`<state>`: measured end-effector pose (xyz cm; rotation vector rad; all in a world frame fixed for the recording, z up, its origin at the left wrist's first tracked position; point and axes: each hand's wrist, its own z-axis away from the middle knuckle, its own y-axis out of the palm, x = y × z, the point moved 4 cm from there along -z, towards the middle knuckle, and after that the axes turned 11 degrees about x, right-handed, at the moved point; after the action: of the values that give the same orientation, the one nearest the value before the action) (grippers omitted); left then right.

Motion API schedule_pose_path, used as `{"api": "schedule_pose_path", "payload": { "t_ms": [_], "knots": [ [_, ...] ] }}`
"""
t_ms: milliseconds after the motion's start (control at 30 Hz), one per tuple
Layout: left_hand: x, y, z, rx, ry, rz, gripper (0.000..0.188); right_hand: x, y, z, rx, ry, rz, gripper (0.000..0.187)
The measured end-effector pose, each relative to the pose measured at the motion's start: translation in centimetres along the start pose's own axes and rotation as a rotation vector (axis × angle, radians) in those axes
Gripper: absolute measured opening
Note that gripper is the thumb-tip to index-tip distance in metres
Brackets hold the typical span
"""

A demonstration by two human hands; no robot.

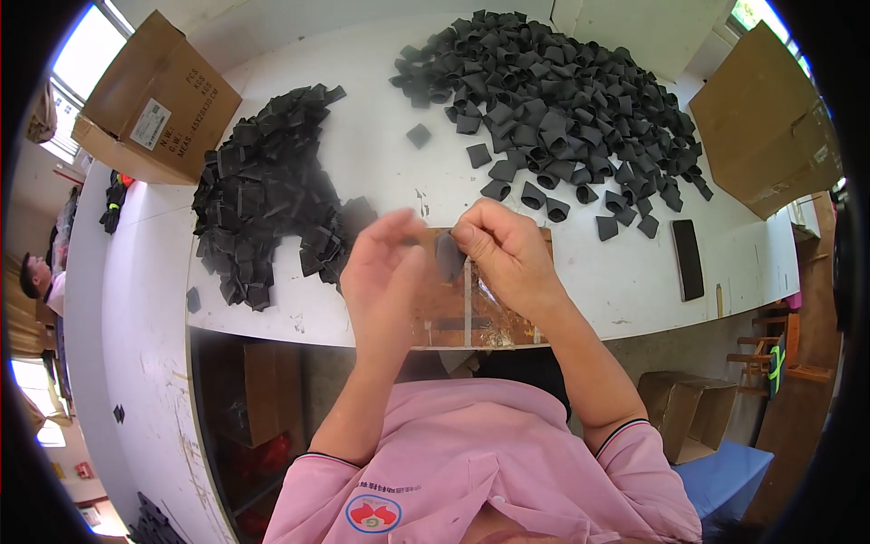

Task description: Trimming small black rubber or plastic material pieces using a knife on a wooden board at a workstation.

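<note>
My right hand (507,258) pinches a small dark grey fabric sleeve (448,259) by its upper end, over a worn brown board (526,313) at the table's front edge. To the left of the sleeve is my left hand (385,267), blurred by motion, its fingers stretched out and apart from the thumb. Just beyond the left hand, a blurred dark grey piece (359,215) shows by the edge of a heap of flat dark pieces (263,195). A large pile of open-ended dark grey sleeves (562,100) covers the far right of the table.
Cardboard boxes stand at the back left (159,104) and back right (770,122) of the white table (362,136). A black phone (687,260) lies near the right edge. Below on the right are an open carton (686,412) and a wooden stool (779,349). Another person (45,281) is at far left.
</note>
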<state>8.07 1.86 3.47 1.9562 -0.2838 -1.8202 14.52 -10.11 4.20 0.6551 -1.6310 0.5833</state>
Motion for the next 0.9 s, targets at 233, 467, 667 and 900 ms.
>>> {"api": "schedule_pose_path", "payload": {
  "t_ms": [233,467,667,900],
  "knots": [
    [-2.5,1.5,-0.5,0.213,0.492,-0.624,0.018,3.3,0.9,2.6,-0.268,-0.398,0.650,0.034],
    [-1.1,1.2,0.1,-0.061,0.303,0.243,0.012,4.4,2.2,1.6,-0.340,-0.552,0.902,0.024],
    [-0.5,1.1,0.9,-0.104,0.315,0.169,0.013,3.2,1.9,1.3,-0.280,-0.550,0.836,0.018],
    [-2.0,1.3,0.0,0.002,0.446,-0.186,0.014,2.9,1.1,1.0,-0.230,-0.446,0.728,0.017]
  ]
}}
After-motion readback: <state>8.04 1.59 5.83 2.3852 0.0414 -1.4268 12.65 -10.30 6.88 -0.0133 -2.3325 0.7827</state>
